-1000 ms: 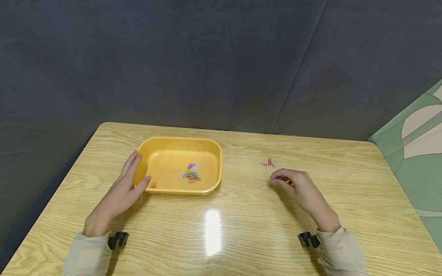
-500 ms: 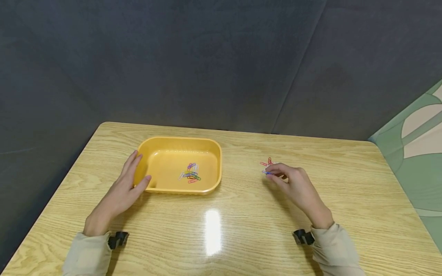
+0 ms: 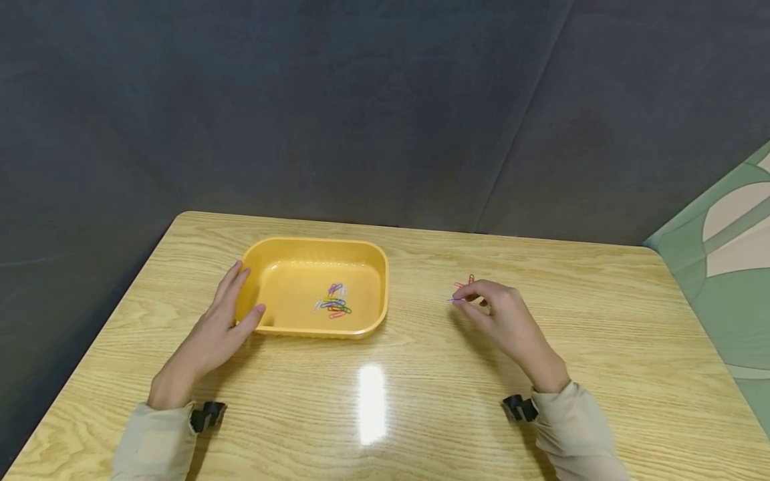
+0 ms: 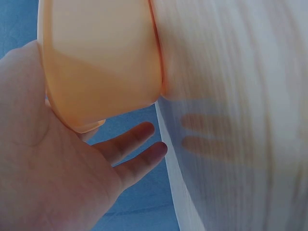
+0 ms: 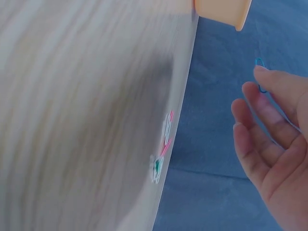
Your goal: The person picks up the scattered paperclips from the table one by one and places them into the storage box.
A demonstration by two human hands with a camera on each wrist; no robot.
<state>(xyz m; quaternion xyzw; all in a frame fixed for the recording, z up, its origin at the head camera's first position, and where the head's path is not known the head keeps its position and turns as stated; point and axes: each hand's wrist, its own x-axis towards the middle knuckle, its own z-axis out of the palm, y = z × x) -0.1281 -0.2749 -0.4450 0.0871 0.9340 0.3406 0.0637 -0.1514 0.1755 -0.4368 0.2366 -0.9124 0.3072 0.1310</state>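
Note:
A yellow plastic tray point(image 3: 289, 331) stands on the table, with several coloured paper clips point(image 3: 333, 304) on its floor. At its left side my left hand point(image 3: 207, 334) touches the rim, fingers extended along the wall and thumb over the near left corner. In the left wrist view two fingertips point(image 4: 153, 149) stick out past the tray's wall point(image 4: 106, 62). My right hand point(image 3: 505, 317) pinches a blue paper clip point(image 3: 454, 300) between thumb and forefinger, held above the table. That clip point(image 5: 260, 61) looks light blue in the right wrist view.
Loose red paper clips point(image 3: 471, 278) lie on the wooden table point(image 3: 421, 374) behind the right hand, which partly hides them. The right wrist view shows several loose clips point(image 5: 167, 127), red, white and green. A dark cloth-like wall point(image 3: 361, 113) rises behind the table.
The right hand has moved left and slightly away from me, carrying the blue paper clip, and now covers more of the loose clips. The left hand stays on the tray.

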